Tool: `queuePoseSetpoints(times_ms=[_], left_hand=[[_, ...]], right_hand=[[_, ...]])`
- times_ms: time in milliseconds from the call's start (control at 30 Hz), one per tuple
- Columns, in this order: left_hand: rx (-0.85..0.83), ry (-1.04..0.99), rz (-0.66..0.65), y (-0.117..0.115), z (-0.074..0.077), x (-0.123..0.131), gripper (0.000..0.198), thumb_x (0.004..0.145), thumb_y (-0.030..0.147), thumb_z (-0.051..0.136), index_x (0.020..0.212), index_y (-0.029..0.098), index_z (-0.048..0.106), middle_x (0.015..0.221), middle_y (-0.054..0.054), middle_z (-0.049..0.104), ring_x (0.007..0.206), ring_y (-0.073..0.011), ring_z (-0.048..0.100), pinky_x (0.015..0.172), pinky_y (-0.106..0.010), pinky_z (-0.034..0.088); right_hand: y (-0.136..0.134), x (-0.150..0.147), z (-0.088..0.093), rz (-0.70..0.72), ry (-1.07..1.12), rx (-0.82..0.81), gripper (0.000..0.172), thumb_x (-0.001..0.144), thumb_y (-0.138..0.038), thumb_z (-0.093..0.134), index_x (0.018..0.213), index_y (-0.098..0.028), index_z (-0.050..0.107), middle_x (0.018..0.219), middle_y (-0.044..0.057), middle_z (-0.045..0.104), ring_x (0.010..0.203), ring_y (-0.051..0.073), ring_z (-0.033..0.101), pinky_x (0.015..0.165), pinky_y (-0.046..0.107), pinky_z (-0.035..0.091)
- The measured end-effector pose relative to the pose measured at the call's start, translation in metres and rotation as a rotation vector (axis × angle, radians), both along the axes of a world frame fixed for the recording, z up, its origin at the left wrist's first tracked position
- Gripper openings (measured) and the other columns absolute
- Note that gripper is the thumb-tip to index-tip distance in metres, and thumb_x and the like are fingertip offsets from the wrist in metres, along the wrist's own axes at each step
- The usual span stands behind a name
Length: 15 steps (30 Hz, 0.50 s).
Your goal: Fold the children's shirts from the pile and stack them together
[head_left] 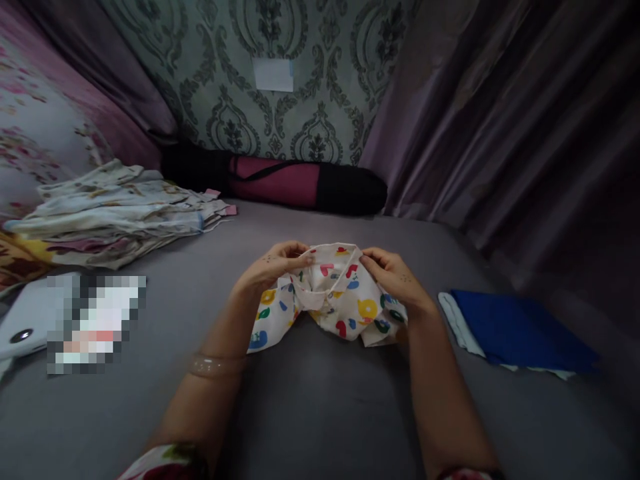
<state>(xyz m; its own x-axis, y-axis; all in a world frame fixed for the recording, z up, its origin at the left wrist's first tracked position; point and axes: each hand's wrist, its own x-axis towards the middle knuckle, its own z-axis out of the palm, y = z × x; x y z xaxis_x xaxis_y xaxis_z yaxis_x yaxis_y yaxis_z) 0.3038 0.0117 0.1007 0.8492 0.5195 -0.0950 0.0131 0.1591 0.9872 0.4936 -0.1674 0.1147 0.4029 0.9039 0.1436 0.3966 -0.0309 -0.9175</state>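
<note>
Fingers of the left hand (273, 267) and right hand (393, 277) pinch the printed garment (340, 300); its slack middle could bunch unevenly.

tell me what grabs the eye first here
In the middle, the left hand and right hand pinch the top edge of a small white garment printed with bright shapes, bunched on a grey sheet. A blue cloth lies flat to the right, and a pile of folded clothes sits at the back left. A pink and black roll lies along the patterned wall.
</note>
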Motion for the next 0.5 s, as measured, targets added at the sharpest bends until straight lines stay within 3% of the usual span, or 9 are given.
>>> queuePoseSetpoints(times_ms=[167, 300, 400, 500], left_hand=[[0.054, 0.003, 0.031, 0.0048, -0.0037, -0.0020, 0.027, 0.067, 0.033, 0.079, 0.087, 0.016, 0.071, 0.076, -0.004, 0.069, 0.063, -0.0124, 0.060, 0.057, -0.023, 0.044], [-0.030, 0.012, 0.035, 0.0069, -0.0091, 0.0002, 0.023, 0.070, 0.034, 0.077, 0.084, 0.017, 0.073, 0.069, -0.004, 0.066, 0.056, -0.0114, 0.057, 0.052, -0.023, 0.042], [-0.119, -0.004, 0.076, 0.0072, -0.0100, 0.0022, 0.023, 0.069, 0.033, 0.079, 0.084, 0.017, 0.072, 0.072, -0.004, 0.067, 0.058, -0.0115, 0.057, 0.053, -0.024, 0.043], [-0.063, -0.011, 0.126, 0.0067, -0.0063, 0.0024, 0.026, 0.072, 0.038, 0.077, 0.084, 0.016, 0.072, 0.074, -0.005, 0.066, 0.061, -0.0111, 0.056, 0.056, -0.023, 0.044]], right_hand=[[-0.0013, 0.0024, -0.0009, -0.045, 0.013, 0.031, 0.036, 0.084, -0.046, 0.061, 0.109, -0.020, 0.068, 0.090, 0.004, 0.072, 0.077, 0.016, 0.065, 0.065, 0.027, 0.052], [-0.0043, 0.0027, -0.0006, -0.019, 0.050, 0.020, 0.044, 0.079, -0.046, 0.069, 0.114, -0.020, 0.068, 0.097, 0.006, 0.073, 0.080, 0.018, 0.067, 0.067, 0.028, 0.054], [-0.0047, 0.0047, -0.0008, -0.054, 0.067, -0.020, 0.040, 0.076, -0.050, 0.070, 0.100, -0.019, 0.073, 0.090, 0.006, 0.074, 0.073, 0.018, 0.067, 0.060, 0.027, 0.053], [-0.0013, 0.0101, -0.0045, -0.223, 0.048, 0.019, 0.038, 0.072, -0.052, 0.071, 0.086, -0.017, 0.074, 0.078, 0.004, 0.072, 0.063, 0.016, 0.064, 0.053, 0.025, 0.049]])
